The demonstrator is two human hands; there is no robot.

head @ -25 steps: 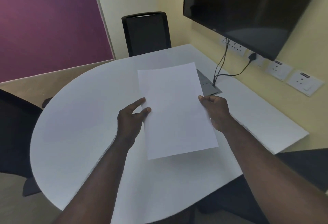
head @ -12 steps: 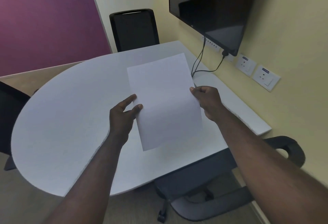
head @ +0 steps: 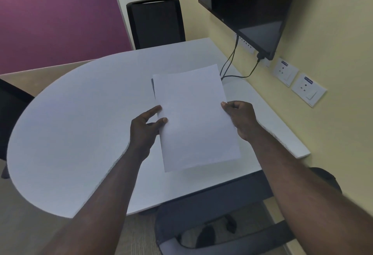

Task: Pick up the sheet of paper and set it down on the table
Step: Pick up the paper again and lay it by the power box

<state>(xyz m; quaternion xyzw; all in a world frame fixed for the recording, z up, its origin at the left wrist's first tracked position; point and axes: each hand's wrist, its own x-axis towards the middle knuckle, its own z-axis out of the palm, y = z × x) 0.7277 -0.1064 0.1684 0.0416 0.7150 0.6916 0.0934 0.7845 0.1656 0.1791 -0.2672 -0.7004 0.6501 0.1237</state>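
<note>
A blank white sheet of paper [head: 193, 117] is held up in the air above the white table [head: 80, 125], its long side pointing away from me. My left hand [head: 144, 127] pinches its left edge between thumb and fingers. My right hand [head: 241, 120] grips its right edge. The sheet's near end hangs over the table's front right part, and its far end hides a dark panel set in the tabletop.
A black chair [head: 156, 22] stands at the table's far end, another dark chair [head: 212, 220] under its near edge, a third [head: 10, 117] at the left. A wall screen [head: 248, 6] with cables [head: 230, 60] and wall sockets [head: 298, 83] are on the right.
The view has shifted, so the paper now sits further right over the table. Both hands keep the same hold on the sheet's edges.
</note>
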